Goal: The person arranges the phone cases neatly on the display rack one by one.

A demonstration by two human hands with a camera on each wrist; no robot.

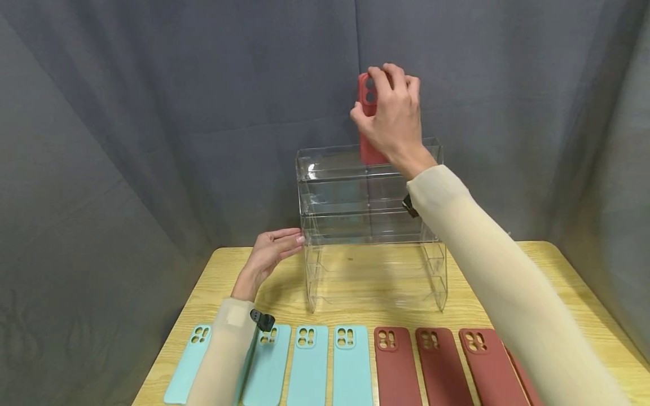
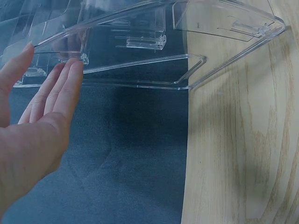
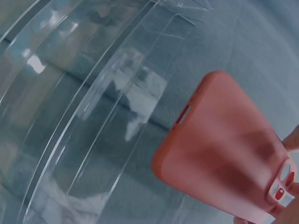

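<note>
Right hand (image 1: pixel 393 115) pinches a red case (image 1: pixel 373 153), seemingly placing it atop the rack (image 1: pixel 335 179); gentle lowering seems needed. Left hand's (image 1: pixel 269 252) fingers lie together.

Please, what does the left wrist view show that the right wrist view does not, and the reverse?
Only left wrist: the left grip, held open, and the wood-grained table.
Only right wrist: the red phone case, with a slot in its edge, held by the right grip.
Both: the clear stand and the grey-blue curtain.
</note>
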